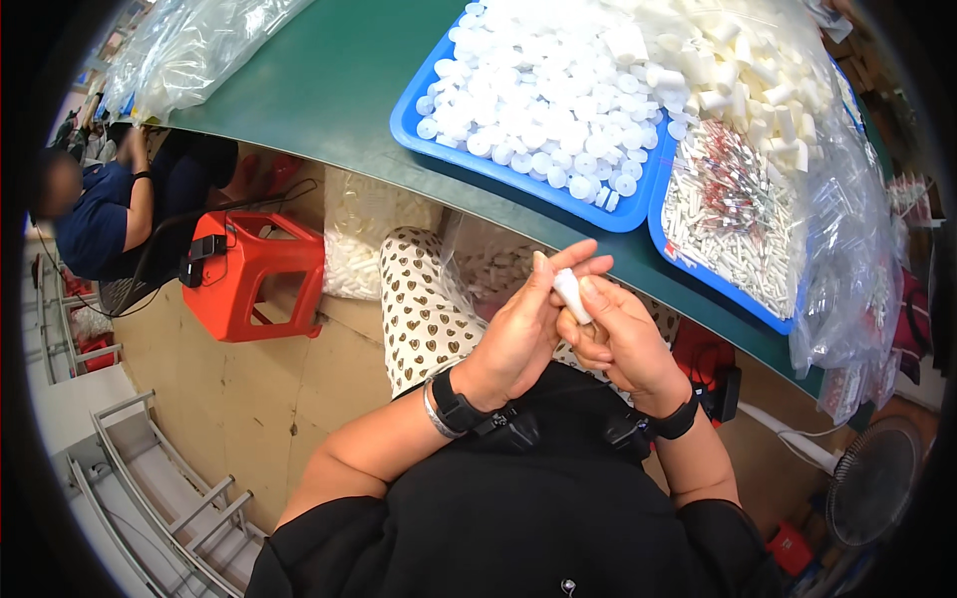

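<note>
My left hand (523, 329) and my right hand (618, 339) meet over my lap, just below the edge of the green table (329, 80). Between them they pinch a small white plastic tube (571, 294), which stands tilted at the fingertips. The right thumb presses on its side and the left fingers curl behind it. A dark band sits on each wrist, and the left one also carries a silver bangle. On the table above, a blue tray (414, 125) is heaped with white round caps (548, 90).
A second blue tray (698, 269) to the right holds thin white tubes and red-tipped parts under clear plastic bags (847, 249). A red stool (249, 274) stands on the floor at left, another person (110, 209) sits beyond it, and a fan (872, 483) is at lower right.
</note>
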Available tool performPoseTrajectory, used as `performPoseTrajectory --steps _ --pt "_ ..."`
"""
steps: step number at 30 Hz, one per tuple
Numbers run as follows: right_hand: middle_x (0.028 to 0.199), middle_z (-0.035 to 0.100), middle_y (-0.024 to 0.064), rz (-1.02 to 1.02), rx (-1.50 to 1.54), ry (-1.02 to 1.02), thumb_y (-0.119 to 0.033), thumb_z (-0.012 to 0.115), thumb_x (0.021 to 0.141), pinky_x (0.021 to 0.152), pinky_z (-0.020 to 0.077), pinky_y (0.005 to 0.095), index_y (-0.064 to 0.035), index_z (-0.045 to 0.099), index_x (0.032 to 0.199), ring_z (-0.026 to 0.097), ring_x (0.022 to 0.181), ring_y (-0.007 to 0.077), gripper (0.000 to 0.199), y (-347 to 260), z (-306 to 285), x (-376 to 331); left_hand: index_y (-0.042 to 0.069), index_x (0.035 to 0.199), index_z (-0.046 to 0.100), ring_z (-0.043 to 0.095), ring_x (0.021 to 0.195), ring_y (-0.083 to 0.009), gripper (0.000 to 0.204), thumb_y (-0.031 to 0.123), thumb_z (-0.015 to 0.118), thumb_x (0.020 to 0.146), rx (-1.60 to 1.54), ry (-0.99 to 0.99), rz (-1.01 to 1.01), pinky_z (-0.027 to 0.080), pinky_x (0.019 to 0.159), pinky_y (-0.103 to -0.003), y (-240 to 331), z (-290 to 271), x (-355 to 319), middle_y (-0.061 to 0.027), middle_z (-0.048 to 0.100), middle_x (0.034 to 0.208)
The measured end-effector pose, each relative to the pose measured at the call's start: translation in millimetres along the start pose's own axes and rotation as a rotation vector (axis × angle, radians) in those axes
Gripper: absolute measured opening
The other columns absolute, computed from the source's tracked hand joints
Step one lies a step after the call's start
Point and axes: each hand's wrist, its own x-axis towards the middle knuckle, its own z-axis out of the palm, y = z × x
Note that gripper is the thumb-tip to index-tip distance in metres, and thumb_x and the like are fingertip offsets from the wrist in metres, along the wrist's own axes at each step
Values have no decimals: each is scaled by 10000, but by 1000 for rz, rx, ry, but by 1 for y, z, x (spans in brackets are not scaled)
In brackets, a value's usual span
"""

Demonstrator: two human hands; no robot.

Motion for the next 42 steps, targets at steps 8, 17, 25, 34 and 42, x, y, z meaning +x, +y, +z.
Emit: performPoseTrajectory --steps 8,17,25,34,42 --pt "718 584 53 -181 -384 43 -287 426 1059 444 377 256 10 561 1093 474 485 110 327 26 -10 9 42 1349 457 568 1150 -200 546 443 209 1074 139 93 35 497 939 -363 -14 -10 -5 -114 519 1379" --pt "928 677 215 -438 -1515 331 -330 526 989 709 519 501 -10 493 1276 667 803 419 431 51 -25 35 -20 1333 443 504 1224 -264 652 547 357 1023 -32 436 -308 377 1073 -424 -22 -54 5 -152 513 1341" --pt "799 642 111 -919 -1672 778 -81 672 881 547 478 365 -47 656 951 623 621 286 79 -53 -31 -41 41 1107 594 605 873 -125 215 224 520 1020 501 204 119 476 809 -260 36 -20 -1 -46 649 996" --pt "838 596 72 -943 -1956 938 -44 685 838 547 484 377 -78 664 960 617 638 277 128 -82 -75 -35 49 1015 683 544 938 -283 196 63 697 820 1597 142 984 439 834 -380 61 20 82 -81 651 985" --pt "822 638 80 -1199 -1748 862 -11 717 819 525 470 356 -41 638 997 631 648 267 197 -80 -78 -39 97 941 672 537 855 -256 172 93 729 779 1912 112 905 391 754 -380 62 33 94 -26 637 896"
